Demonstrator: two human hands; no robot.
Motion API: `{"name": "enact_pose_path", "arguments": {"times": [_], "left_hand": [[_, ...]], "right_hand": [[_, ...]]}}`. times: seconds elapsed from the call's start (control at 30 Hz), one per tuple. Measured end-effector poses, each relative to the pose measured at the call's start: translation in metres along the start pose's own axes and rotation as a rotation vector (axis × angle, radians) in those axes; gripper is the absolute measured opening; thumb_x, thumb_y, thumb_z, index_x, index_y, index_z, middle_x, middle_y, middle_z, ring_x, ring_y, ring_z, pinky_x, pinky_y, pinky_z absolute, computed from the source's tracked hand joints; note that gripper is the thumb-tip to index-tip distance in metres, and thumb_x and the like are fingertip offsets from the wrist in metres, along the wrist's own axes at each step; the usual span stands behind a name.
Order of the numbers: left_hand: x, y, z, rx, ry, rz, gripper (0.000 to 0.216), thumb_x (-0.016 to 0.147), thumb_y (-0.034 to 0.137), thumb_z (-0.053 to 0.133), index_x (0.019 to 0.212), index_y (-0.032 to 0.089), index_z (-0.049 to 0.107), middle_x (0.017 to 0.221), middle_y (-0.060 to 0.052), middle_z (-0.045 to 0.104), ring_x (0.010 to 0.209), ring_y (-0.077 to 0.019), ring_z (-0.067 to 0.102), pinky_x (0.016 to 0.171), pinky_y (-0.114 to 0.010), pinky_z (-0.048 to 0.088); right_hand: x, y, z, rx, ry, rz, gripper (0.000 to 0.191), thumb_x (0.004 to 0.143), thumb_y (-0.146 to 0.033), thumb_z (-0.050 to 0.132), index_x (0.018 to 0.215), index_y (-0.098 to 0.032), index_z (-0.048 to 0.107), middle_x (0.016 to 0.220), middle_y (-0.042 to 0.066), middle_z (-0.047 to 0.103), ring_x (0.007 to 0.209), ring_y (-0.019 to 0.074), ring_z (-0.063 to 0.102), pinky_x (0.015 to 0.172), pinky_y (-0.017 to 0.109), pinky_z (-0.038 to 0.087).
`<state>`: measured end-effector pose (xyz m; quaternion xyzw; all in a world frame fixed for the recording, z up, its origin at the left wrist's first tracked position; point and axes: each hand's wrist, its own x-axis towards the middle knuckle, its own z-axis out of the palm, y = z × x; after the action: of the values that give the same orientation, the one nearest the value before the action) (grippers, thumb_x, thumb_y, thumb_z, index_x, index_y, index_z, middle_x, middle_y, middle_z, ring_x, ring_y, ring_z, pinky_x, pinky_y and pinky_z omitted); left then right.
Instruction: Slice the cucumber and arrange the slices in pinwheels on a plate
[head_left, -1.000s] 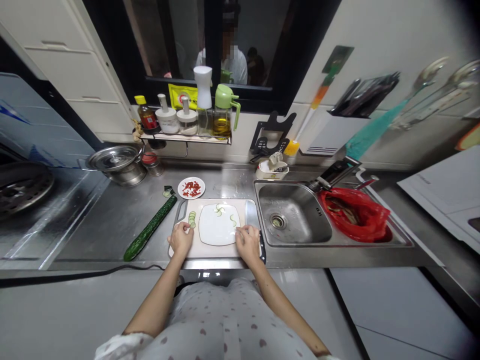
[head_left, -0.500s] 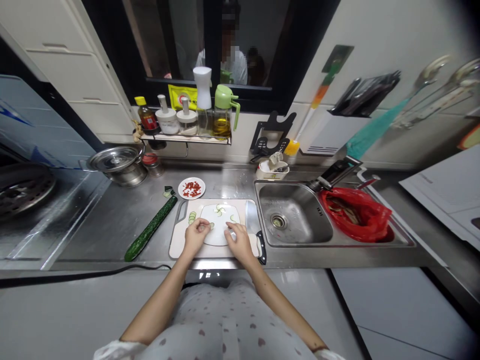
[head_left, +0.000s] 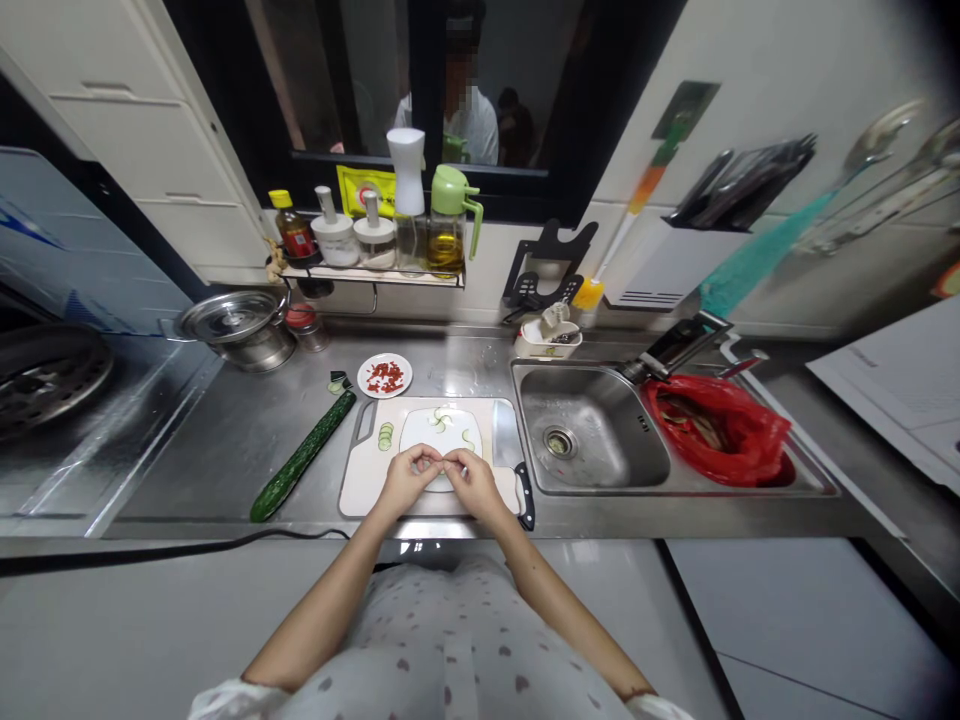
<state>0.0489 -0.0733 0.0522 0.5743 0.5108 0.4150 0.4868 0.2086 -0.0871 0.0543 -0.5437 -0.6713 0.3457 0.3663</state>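
Left hand (head_left: 409, 484) and right hand (head_left: 474, 484) are meeting at the fingertips over white plate (head_left: 418, 432); cannot tell if gripping. Cucumber slices (head_left: 385, 436) lying left of plate. Risk: fingers, reaching low, nudging cucumber pieces (head_left: 441, 419) on it.

Kitchen, household sort by look. Steel counter (head_left: 202, 440), set with single-bowl sink (head_left: 611, 430) and tap (head_left: 679, 345), right. Lidded pot (head_left: 251, 345), left. Wall shelf (head_left: 360, 274), far side, below dark window (head_left: 502, 70): sauce bottle (head_left: 294, 235), two white-lidded jars, oil bottle (head_left: 448, 240) with green top. Knife holder (head_left: 671, 265), wall-mounted, far right. Near middle: chopping board (head_left: 367, 490), kitchen knife (head_left: 506, 430). Whole cucumber (head_left: 304, 458) left of board. Small plate of chopped red bits (head_left: 385, 366), just beyond board.
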Motion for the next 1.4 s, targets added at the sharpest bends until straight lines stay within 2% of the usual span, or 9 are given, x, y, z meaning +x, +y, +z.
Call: {"name": "enact_pose_path", "arguments": {"times": [0.17,0.33,0.43,0.6,0.7,0.83,1.0,1.13,1.4], "left_hand": [[0.002,-0.005,0.004,-0.188,0.046,-0.156,0.039,0.069,0.049,0.073,0.086,0.015,0.064,0.065,0.000,0.062,0.063,-0.0114,0.054,0.062,-0.022,0.039],[0.001,-0.003,0.006,-0.449,-0.083,-0.483,0.056,0.075,0.063,0.062,0.103,0.014,0.060,0.062,0.000,0.062,0.046,-0.0059,0.045,0.046,-0.018,0.028],[0.001,0.000,0.007,-0.641,-0.102,-0.583,0.049,0.074,0.051,0.070,0.108,0.017,0.058,0.070,0.001,0.063,0.048,-0.0037,0.048,0.044,-0.014,0.026],[0.005,0.003,0.006,-0.778,-0.024,-0.665,0.043,0.067,0.027,0.078,0.105,0.018,0.059,0.073,0.003,0.062,0.050,-0.0024,0.050,0.043,-0.012,0.029],[0.007,0.003,0.004,-0.784,0.019,-0.648,0.049,0.062,0.022,0.081,0.106,0.018,0.060,0.067,0.005,0.058,0.050,-0.0027,0.049,0.043,-0.013,0.029],[0.009,0.005,0.002,-0.713,0.017,-0.548,0.055,0.057,0.025,0.084,0.108,0.017,0.063,0.060,0.006,0.053,0.050,-0.0036,0.045,0.044,-0.014,0.026],[0.011,0.007,0.006,-0.592,0.059,-0.373,0.057,0.057,0.032,0.084,0.108,0.015,0.066,0.065,0.004,0.058,0.054,-0.0045,0.045,0.053,-0.018,0.031],[0.010,0.008,0.008,-0.505,0.081,-0.240,0.052,0.060,0.031,0.081,0.108,0.016,0.065,0.067,0.005,0.055,0.062,-0.0067,0.049,0.063,-0.019,0.038],[0.007,0.012,0.012,-0.286,0.086,-0.130,0.049,0.074,0.030,0.068,0.120,0.017,0.059,0.073,0.003,0.050,0.065,-0.0093,0.046,0.066,-0.021,0.040]], "right_hand": [[0.003,-0.001,-0.002,-0.025,0.040,-0.031,0.018,0.089,-0.029,0.051,0.084,-0.020,0.065,0.082,0.004,0.064,0.078,0.0167,0.056,0.074,0.028,0.044],[0.005,0.000,-0.005,-0.051,0.050,-0.092,0.019,0.091,-0.029,0.050,0.088,-0.022,0.068,0.087,0.005,0.065,0.089,0.0190,0.057,0.080,0.031,0.044],[0.005,0.002,-0.006,-0.067,0.027,-0.122,0.019,0.091,-0.027,0.050,0.089,-0.022,0.069,0.088,0.005,0.064,0.093,0.0197,0.056,0.084,0.032,0.044],[0.008,0.003,-0.003,-0.103,0.002,-0.134,0.017,0.090,-0.025,0.052,0.087,-0.022,0.068,0.089,0.005,0.063,0.093,0.0203,0.056,0.085,0.034,0.043],[0.010,0.003,-0.002,-0.110,0.014,-0.124,0.015,0.089,-0.024,0.052,0.084,-0.022,0.066,0.088,0.005,0.063,0.091,0.0200,0.056,0.084,0.033,0.043],[0.014,0.003,-0.002,-0.058,0.017,-0.087,0.014,0.087,-0.024,0.053,0.079,-0.022,0.064,0.083,0.003,0.063,0.086,0.0183,0.056,0.077,0.030,0.044],[0.017,0.003,-0.001,0.040,0.019,-0.017,0.016,0.085,-0.029,0.054,0.073,-0.020,0.061,0.074,0.001,0.062,0.075,0.0154,0.055,0.065,0.025,0.042],[0.018,0.001,0.002,0.119,0.016,0.064,0.020,0.083,-0.033,0.055,0.070,-0.019,0.061,0.069,0.000,0.062,0.067,0.0136,0.053,0.060,0.024,0.040],[0.020,-0.005,0.005,0.241,0.019,0.145,0.024,0.080,-0.037,0.054,0.065,-0.019,0.059,0.064,0.000,0.060,0.062,0.0127,0.051,0.059,0.024,0.041]]}}
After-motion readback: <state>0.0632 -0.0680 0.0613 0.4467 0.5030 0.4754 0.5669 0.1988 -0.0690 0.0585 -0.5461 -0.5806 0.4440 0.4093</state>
